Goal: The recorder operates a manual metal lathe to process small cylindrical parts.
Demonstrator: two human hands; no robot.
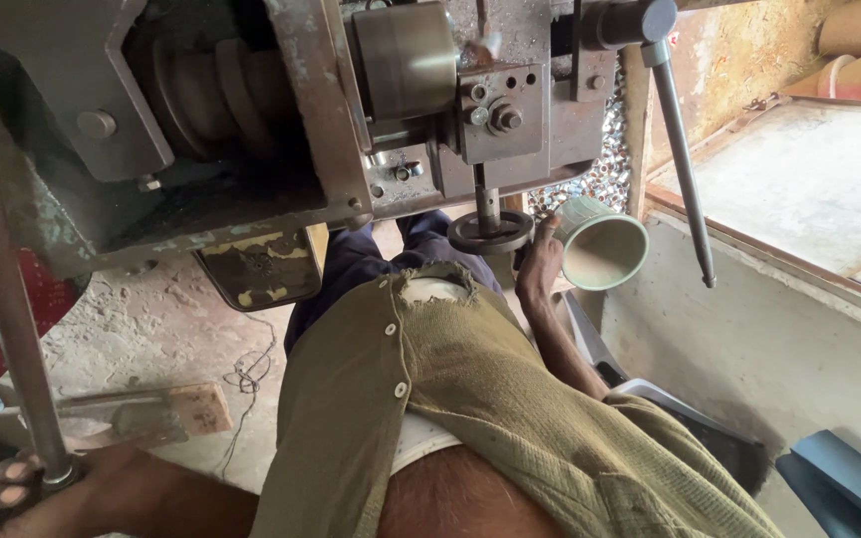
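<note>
Head view, looking down the person's olive-green buttoned shirt (pixel 470 399) toward a worn grey metal machine (pixel 251 120) with a drum-shaped chuck (pixel 406 60).

The right hand (pixel 540 261) is closed around the outside wall of a pale green, thin-walled metal cup (pixel 600 247), held tilted with its open mouth facing the camera, just beside the small round metal disc (pixel 490 232) at the foot of the machine's vertical spindle. The cup touches the hand only, and hangs in the air between the disc and the long steel lever handle (pixel 685 169) that slopes down on the right.

The left hand (pixel 12 483), at the lower left corner, is wrapped around the base of a thick, upright steel rod (pixel 2 289); the fingers are curled shut on it.

Behind the cup lies a heap of small shiny metal pieces (pixel 605 169). A pale stone ledge (pixel 809 179) runs along the right side, a wooden block (pixel 181 408) rests on the dusty concrete floor (pixel 151 329), and a blue plastic seat edge (pixel 849 483) shows lower right.

Handling, as a judgement: the cup looks light, stiff yet easily dented and smooth-surfaced; a hold round the outer wall near the closed base, as shown, suits it.
</note>
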